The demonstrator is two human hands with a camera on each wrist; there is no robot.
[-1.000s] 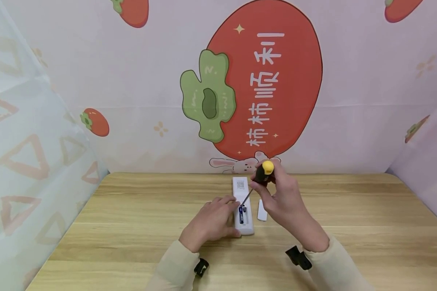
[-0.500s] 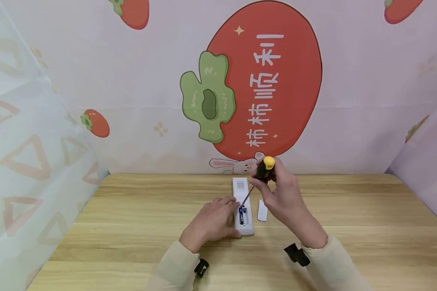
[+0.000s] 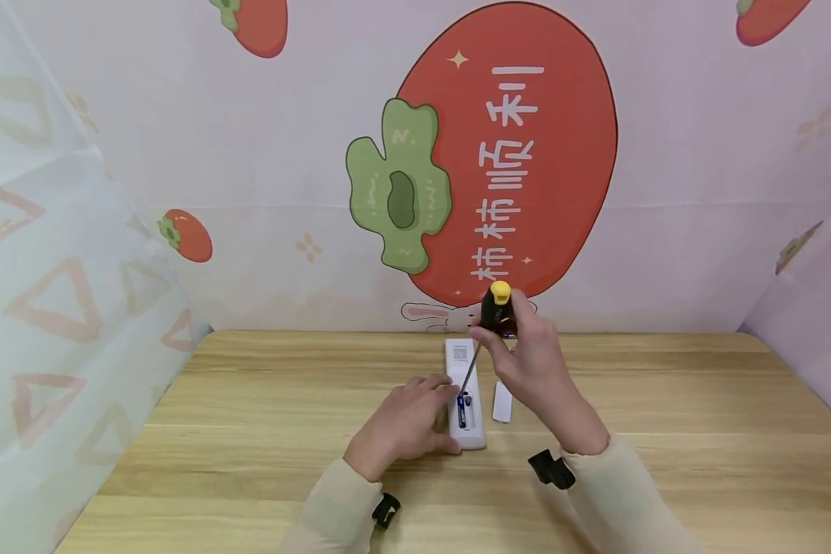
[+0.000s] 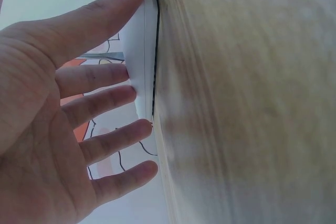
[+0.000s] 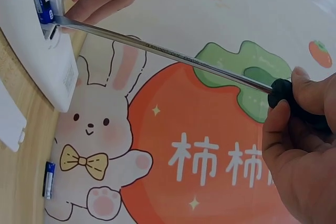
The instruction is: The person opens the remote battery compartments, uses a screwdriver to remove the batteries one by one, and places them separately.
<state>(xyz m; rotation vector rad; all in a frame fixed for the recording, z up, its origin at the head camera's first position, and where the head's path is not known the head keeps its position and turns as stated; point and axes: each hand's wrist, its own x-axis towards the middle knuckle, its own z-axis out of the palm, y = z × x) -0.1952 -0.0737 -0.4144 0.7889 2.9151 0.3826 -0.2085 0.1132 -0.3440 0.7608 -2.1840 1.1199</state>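
A white remote control [image 3: 460, 369] lies back up on the table, its battery compartment uncovered. One blue battery [image 3: 461, 413] sits in the compartment's left slot. My left hand [image 3: 408, 419] rests against the remote's left side; the left wrist view shows fairly straight fingers touching its edge, with the thumb [image 4: 105, 17] near the close end. My right hand [image 3: 536, 362] grips a screwdriver [image 3: 496, 309] by its black handle with a yellow end. In the right wrist view, the metal shaft [image 5: 173, 54] slants to the battery's far end [image 5: 44, 3], where its tip touches down.
A white battery cover [image 3: 502, 402] lies just right of the remote. Near the table's back edge lies another blue battery [image 5: 49, 180], mostly behind my right hand in the head view. A printed cloth backdrop [image 3: 284, 154] rises behind the wooden table [image 3: 263, 431].
My right hand has shifted slightly left and away from me, raising the screwdriver's handle to a steeper angle. The battery at the back edge now shows. My left hand stays on the remote.
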